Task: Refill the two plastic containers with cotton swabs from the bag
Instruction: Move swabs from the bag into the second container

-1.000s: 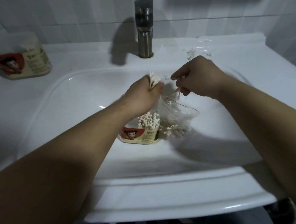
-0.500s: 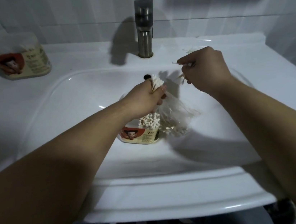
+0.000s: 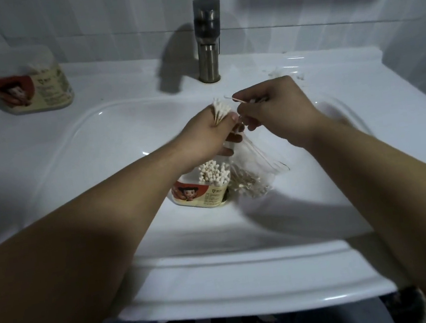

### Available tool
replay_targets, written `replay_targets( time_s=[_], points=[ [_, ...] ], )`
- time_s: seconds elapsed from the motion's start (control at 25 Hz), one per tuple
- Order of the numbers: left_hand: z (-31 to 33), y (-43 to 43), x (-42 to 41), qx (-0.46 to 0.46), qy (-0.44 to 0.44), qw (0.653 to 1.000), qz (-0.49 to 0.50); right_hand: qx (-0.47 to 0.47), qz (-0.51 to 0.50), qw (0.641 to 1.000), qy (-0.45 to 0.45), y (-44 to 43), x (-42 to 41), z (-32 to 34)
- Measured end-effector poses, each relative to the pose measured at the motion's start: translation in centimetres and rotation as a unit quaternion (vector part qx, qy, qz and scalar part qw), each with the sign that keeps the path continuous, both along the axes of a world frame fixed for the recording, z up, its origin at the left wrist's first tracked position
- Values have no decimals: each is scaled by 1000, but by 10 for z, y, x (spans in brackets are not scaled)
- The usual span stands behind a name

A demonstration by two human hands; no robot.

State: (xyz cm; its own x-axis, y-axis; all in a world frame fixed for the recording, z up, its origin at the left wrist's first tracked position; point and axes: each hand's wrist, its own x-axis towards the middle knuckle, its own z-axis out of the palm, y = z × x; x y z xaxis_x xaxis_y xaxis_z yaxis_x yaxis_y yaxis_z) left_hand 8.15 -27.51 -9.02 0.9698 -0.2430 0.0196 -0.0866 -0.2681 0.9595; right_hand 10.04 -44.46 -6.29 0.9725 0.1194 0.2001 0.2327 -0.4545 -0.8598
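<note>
An open plastic container [image 3: 200, 194] with a red cartoon label stands in the sink basin, packed with upright cotton swabs. A clear bag [image 3: 255, 176] with more swabs hangs right beside it. My left hand [image 3: 209, 134] grips a bunch of cotton swabs [image 3: 220, 111] and the top of the bag. My right hand [image 3: 272, 107] pinches a few swabs [image 3: 239, 100] just to the right of the bunch. The second container [image 3: 30, 87], its lid on, stands on the counter at the far left.
A metal faucet [image 3: 208, 40] rises behind the white sink [image 3: 248, 273]. A few loose swabs [image 3: 280, 72] lie on the counter behind my right hand. Tiled walls close in at the back and right.
My right hand has come back down and left with its swabs, close to the bunch in my left hand. My left hand stays at about the same spot.
</note>
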Motion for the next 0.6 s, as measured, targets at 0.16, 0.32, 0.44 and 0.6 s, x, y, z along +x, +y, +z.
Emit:
replay_targets(
  time_s=[0.16,0.32,0.44,0.6],
  points=[
    [2,0,-1,-47,8,998,-29,83,69,993,41,7,-5,-2],
    [3,0,2,-4,-3,1000,-11,93,9,995,41,6,0,-2],
    [3,-2,1,8,38,999,2,110,-23,992,48,2,3,-3],
    [4,2,-1,48,49,998,1,126,4,991,52,3,1,-4]
  ],
)
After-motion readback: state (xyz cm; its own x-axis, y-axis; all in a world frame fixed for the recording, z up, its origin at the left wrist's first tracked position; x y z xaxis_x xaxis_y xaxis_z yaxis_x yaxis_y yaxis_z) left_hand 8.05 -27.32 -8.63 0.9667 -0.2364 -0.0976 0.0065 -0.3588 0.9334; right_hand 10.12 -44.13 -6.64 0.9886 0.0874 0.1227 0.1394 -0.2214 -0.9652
